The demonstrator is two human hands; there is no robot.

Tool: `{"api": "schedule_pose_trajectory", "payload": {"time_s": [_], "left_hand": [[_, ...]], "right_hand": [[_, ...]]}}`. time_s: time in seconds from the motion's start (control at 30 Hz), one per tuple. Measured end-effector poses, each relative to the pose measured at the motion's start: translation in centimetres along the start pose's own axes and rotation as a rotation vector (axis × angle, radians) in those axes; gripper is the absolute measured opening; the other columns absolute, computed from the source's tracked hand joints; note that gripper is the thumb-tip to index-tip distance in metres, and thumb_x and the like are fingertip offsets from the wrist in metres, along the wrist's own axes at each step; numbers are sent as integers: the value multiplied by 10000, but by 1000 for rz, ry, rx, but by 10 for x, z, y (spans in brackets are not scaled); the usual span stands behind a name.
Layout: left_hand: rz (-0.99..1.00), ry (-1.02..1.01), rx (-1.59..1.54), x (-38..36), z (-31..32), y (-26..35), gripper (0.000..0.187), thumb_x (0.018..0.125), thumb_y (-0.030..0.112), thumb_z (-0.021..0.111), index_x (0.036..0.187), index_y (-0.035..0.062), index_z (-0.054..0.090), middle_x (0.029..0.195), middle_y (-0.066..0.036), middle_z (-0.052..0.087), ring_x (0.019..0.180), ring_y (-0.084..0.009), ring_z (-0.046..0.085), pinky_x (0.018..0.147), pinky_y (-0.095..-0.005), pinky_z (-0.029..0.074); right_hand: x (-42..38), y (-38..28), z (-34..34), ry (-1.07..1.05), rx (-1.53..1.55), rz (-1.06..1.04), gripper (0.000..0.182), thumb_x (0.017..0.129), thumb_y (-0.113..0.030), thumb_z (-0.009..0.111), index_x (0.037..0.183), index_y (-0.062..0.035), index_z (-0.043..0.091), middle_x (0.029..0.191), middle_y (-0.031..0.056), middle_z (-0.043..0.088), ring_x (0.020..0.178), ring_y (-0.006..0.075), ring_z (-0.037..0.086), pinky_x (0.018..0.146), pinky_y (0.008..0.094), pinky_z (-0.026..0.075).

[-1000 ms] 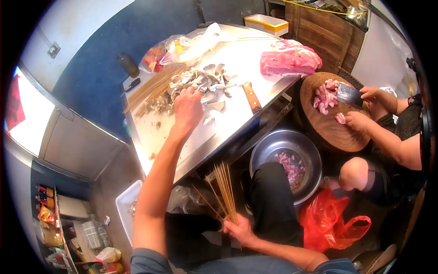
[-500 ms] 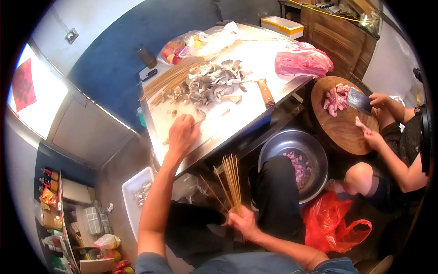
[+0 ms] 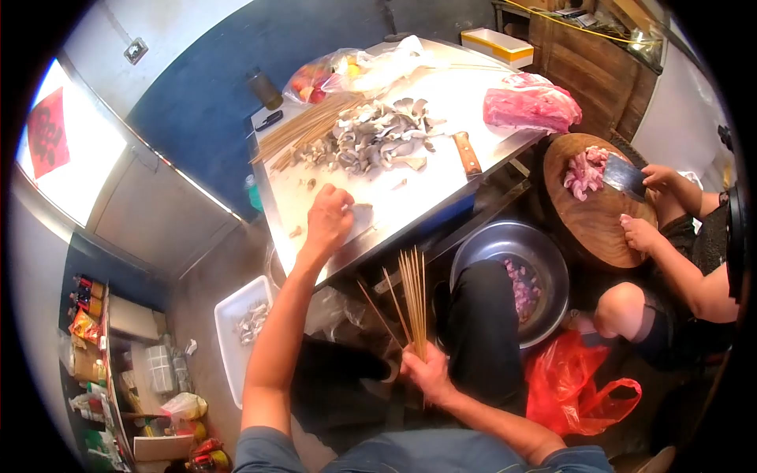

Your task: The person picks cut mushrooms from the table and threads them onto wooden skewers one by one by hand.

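Observation:
Over the near left part of the metal-topped table (image 3: pixel 296 206), my left hand (image 3: pixel 330 218) is closed with its fingers curled. A small grey piece of oyster mushroom (image 3: pixel 361 211) shows at its fingertips. Beyond it lies a loose pile of torn oyster mushrooms (image 3: pixel 371 140). A bundle of thin bamboo skewers (image 3: pixel 413 296) stands upright in my right hand (image 3: pixel 426 372), above my lap. One or two of these skewers splay out to the left. More skewers (image 3: pixel 300 134) lie flat along the table's far left side, partly under the mushrooms.
A wooden-handled knife (image 3: pixel 467 154) and a slab of raw meat (image 3: pixel 530 106) lie on the table. At right, another person holds a cleaver (image 3: pixel 624 175) over a round chopping board (image 3: pixel 569 213). A metal basin (image 3: pixel 465 256), red bag (image 3: pixel 568 386) and white tray (image 3: pixel 225 335) sit below.
My left hand has shifted slightly, its fingers curled at the mushroom piece. My right hand keeps the skewers. The other person's hand on the meat moved closer to the board. The view tilted slightly.

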State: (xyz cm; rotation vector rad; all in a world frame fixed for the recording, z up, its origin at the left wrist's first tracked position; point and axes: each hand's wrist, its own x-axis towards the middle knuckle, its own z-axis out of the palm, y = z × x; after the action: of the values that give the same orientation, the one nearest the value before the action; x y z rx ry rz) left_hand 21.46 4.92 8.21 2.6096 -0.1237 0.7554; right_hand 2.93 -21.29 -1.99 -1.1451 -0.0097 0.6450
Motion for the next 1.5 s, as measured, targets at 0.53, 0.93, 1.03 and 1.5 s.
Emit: {"api": "schedule_pose_trajectory", "payload": {"time_s": [0.53, 0.93, 1.03, 1.5], "left_hand": [[-720, -189, -1227, -80, -40, 60, 160, 848, 68, 672, 957, 9, 570, 958, -151, 667, 853, -257, 691, 749, -335, 574], [-749, -105, -1468, -107, -38, 68, 155, 897, 110, 620, 996, 5, 564, 1048, -205, 646, 948, -309, 667, 835, -403, 563], [-758, -74, -1447, -109, -37, 69, 139, 897, 98, 612, 980, 1, 558, 1056, -214, 643, 949, -308, 666, 839, -407, 561], [-790, 84, -1443, -124, -28, 66, 109, 890, 81, 606, 911, 28, 514, 1010, -214, 656, 898, -303, 677, 815, -391, 555]], "right_hand": [[1, -19, 0, 14, 88, -15, 129, 907, -159, 577, 971, -54, 537, 683, 12, 574, 522, 49, 438, 469, 191, 341], [-1, -14, 2, 7, 36, -25, 124, 910, -152, 580, 975, -55, 538, 679, 10, 576, 508, 44, 429, 466, 187, 330], [1, -9, 0, 6, 45, -38, 120, 909, -145, 585, 985, -70, 530, 678, 21, 580, 470, 36, 400, 431, 176, 302], [3, -4, 2, 3, 60, -23, 125, 912, -143, 592, 993, -62, 542, 684, 15, 579, 475, 30, 405, 435, 170, 301]]}}
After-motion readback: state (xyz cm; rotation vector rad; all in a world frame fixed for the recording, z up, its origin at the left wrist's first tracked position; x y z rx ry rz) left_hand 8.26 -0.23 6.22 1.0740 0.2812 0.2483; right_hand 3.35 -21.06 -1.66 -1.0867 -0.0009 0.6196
